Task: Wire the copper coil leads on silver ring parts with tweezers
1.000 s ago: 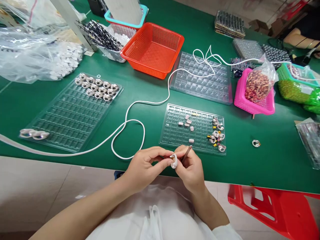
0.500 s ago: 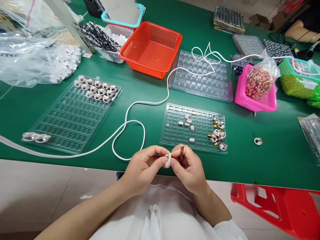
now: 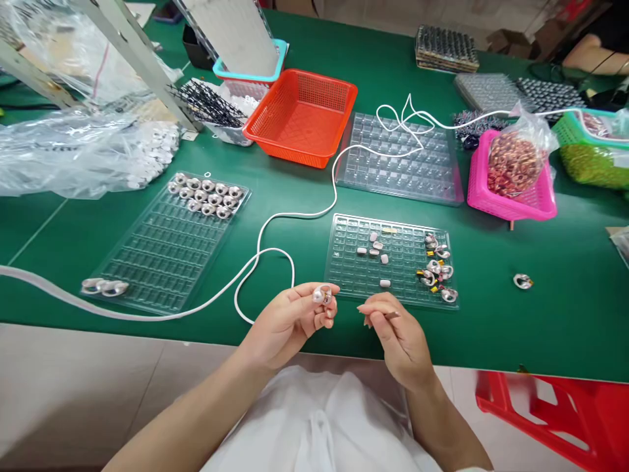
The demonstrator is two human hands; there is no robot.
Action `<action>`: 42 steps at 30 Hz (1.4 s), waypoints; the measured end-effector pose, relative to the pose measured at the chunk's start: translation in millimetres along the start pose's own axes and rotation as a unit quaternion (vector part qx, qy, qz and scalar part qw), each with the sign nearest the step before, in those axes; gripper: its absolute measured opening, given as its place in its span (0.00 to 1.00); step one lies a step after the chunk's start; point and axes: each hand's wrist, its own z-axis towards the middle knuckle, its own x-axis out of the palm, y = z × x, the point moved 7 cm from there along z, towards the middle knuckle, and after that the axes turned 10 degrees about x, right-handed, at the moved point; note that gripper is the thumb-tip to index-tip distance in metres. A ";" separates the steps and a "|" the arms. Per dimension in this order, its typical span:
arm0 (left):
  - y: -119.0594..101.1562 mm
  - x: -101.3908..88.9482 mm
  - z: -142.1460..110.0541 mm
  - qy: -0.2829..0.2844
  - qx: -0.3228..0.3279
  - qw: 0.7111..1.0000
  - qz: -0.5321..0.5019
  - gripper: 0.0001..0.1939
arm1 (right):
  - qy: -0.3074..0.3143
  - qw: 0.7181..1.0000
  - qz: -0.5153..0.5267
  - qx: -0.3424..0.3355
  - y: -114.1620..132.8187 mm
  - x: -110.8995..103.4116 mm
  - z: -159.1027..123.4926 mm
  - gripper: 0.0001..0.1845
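Note:
My left hand (image 3: pixel 295 321) pinches a glossy silver-white ring-shaped casing (image 3: pixel 322 295) between thumb and fingers, raised above the table's front edge. To its right, apart from it, my right hand (image 3: pixel 400 337) is closed around a thin brown stick (image 3: pixel 392 315); most of the stick is hidden in the fingers. Just beyond both hands lies a clear compartment tray (image 3: pixel 344 262). Small pale blocks (image 3: pixel 384 259) sit at its middle, and several ring-shaped parts with yellow tabs (image 3: pixel 434 267) lie along its right side. One more ring-shaped part (image 3: pixel 523 281) rests on the green table farther right.
A second clear tray (image 3: pixel 152 255) at left holds rows of silver casings (image 3: pixel 209 198). A white cable (image 3: pixel 275 216) snakes across the table. Behind stand a red basket (image 3: pixel 304 154) and a pink basket (image 3: pixel 511 206) with a bag of copper-coloured parts (image 3: pixel 515 160). A red stool (image 3: pixel 550 413) stands at right.
My hands have parted: the left has lifted and turned the casing, and the right has drawn away to the right with the brown stick. The view has shifted slightly.

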 end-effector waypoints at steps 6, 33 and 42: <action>-3.4 -1.2 -0.3 -0.035 0.033 0.998 0.042 0.13 | -0.013 0.984 -0.171 -0.043 3.8 -15.4 -4.9 0.14; -11.3 -5.1 -19.8 -0.063 0.219 0.926 0.300 0.07 | -0.102 0.977 0.151 -0.114 23.4 8.9 -12.8 0.20; -7.7 -10.0 -19.3 -0.074 0.221 0.928 0.291 0.08 | -0.101 0.978 0.141 -0.116 23.2 10.2 -11.3 0.20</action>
